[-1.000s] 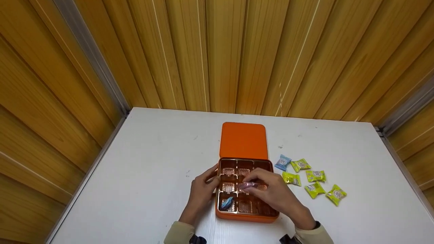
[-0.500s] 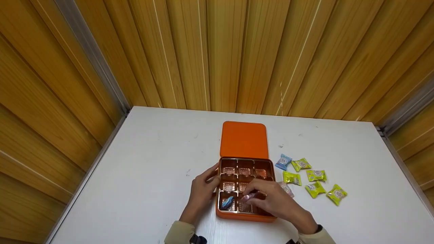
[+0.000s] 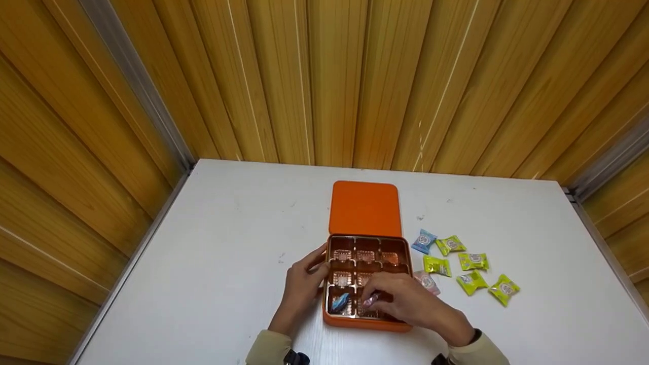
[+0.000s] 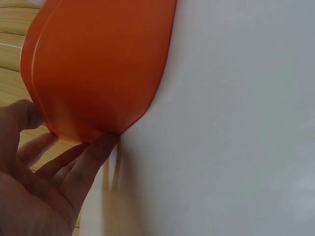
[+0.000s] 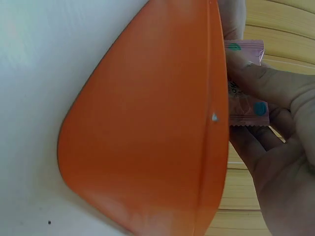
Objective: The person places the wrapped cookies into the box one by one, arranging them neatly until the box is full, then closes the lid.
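Note:
An orange tin box point(image 3: 367, 324) lies with its lid point(image 3: 364, 209) folded back, a brown divided tray point(image 3: 354, 263) inside. Its front left compartment holds a blue wrapped candy point(image 3: 339, 302). My left hand point(image 3: 302, 286) rests against the tin's left side; in the left wrist view, the fingers point(image 4: 91, 164) touch its wall. My right hand point(image 3: 405, 299) pinches a pink wrapped candy point(image 5: 248, 110) between thumb and fingers, low over the front middle compartment. That hand covers the front right compartment and part of the middle row.
Right of the tin, a light-blue candy point(image 3: 424, 242), several yellow-green candies point(image 3: 474, 261) and a pale pink candy point(image 3: 428, 283) are scattered on the white table point(image 3: 223, 253). Wood-look panels point(image 3: 334, 86) stand behind the table's far edge.
My right hand has moved the pink candy toward me, from the middle row to the front middle compartment. The pale pink candy on the table has come into view. My left hand stays put.

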